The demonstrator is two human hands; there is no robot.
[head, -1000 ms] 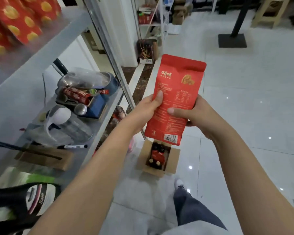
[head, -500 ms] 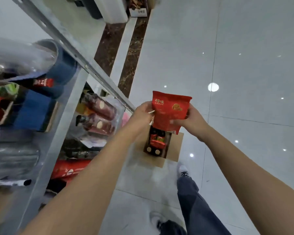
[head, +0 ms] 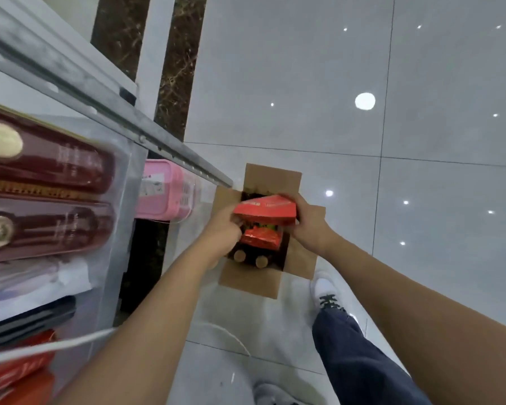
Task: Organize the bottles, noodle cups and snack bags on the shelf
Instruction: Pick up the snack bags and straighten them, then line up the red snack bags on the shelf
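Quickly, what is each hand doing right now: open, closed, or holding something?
Left hand: holding the left end of the red snack bag.
Right hand: holding the right end of the same bag, over the open cardboard box.

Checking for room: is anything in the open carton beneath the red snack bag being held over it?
Yes. A crumpled red packet lies right under the red snack bag, over bottles whose brown caps show at the near end of the cardboard box.

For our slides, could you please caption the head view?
Over an open box beside the shelf, the left hand and right hand hold a red bag.
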